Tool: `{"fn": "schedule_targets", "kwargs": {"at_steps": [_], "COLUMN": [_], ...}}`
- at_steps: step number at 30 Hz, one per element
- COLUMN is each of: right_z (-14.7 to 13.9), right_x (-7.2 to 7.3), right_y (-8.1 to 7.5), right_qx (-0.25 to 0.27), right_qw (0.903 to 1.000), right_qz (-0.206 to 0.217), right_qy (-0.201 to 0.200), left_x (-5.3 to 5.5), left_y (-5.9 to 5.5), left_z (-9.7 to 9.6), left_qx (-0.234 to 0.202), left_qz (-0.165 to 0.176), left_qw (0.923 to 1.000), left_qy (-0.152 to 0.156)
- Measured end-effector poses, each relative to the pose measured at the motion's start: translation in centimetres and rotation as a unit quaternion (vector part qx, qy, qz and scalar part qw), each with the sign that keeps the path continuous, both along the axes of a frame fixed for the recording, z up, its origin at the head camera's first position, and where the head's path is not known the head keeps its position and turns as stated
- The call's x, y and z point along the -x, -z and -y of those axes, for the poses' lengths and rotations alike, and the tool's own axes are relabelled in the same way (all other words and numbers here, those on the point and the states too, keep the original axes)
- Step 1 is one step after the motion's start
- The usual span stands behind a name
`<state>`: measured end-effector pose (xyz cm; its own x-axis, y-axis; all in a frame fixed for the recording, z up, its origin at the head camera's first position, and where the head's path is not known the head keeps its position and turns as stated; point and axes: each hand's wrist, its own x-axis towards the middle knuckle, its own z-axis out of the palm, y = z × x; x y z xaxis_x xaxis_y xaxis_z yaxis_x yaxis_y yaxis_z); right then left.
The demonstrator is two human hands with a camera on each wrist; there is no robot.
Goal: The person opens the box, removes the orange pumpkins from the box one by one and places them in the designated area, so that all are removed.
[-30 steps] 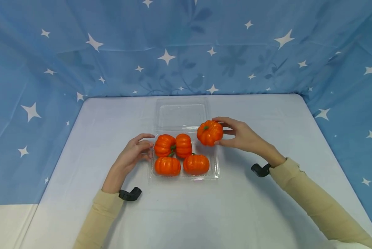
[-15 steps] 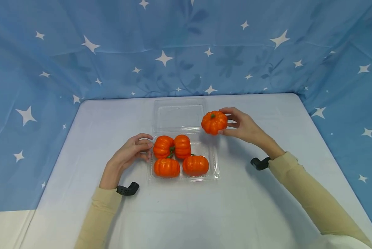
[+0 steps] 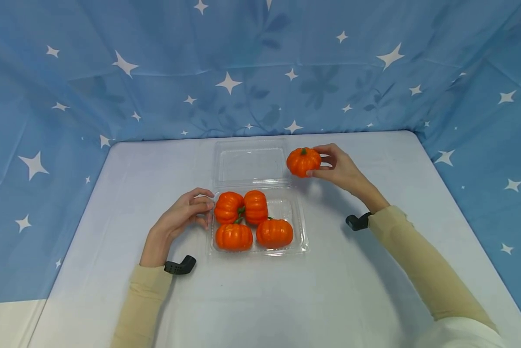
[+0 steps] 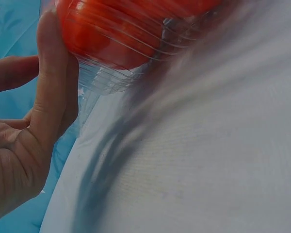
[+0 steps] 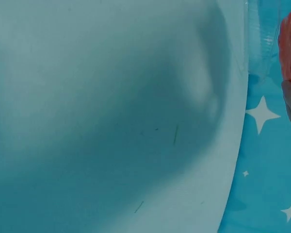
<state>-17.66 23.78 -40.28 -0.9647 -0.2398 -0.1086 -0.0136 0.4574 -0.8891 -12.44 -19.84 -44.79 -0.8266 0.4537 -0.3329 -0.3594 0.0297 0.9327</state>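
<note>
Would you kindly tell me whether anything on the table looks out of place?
One small oddity: thin dark streaks on the plain white tabletop, seen in the right wrist view; they may be debris or marks. The pumpkins and clear container show no obvious damage.

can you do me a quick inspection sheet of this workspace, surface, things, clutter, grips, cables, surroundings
Surface: white tabletop, with thin dark marks in the right wrist view; loose bits or stains, cannot tell
Job's things: four orange pumpkins in a clear tray, its lid folded open behind; upper right of the tray unfilled
Clutter: nothing seen beyond those marks
Grips: left grip at the tray's left edge; right grip holds a fifth pumpkin
Cables: nothing seen
Surroundings: blue star-patterned cloth behind and at both sides
</note>
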Motion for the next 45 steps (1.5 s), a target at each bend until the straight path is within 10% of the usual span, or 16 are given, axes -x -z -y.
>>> {"fn": "schedule_targets", "kwargs": {"at_steps": [20, 45], "right_z": [-0.9, -0.5], "right_x": [3.3, 2.8], "right_y": [2.9, 3.0], "right_qx": [-0.064, -0.14], "right_qw": [0.9918, 0.9889], "right_qz": [0.047, 0.013], "right_qy": [0.1, 0.049], "left_x": [0.0, 0.0], "left_y": [0.1, 0.0], "left_z": [0.1, 0.1], "left_qx": [-0.016, -0.006], "left_qz": [-0.008, -0.014], "left_qw": [0.9998, 0.9998], "left_qy": [0.005, 0.01]}}
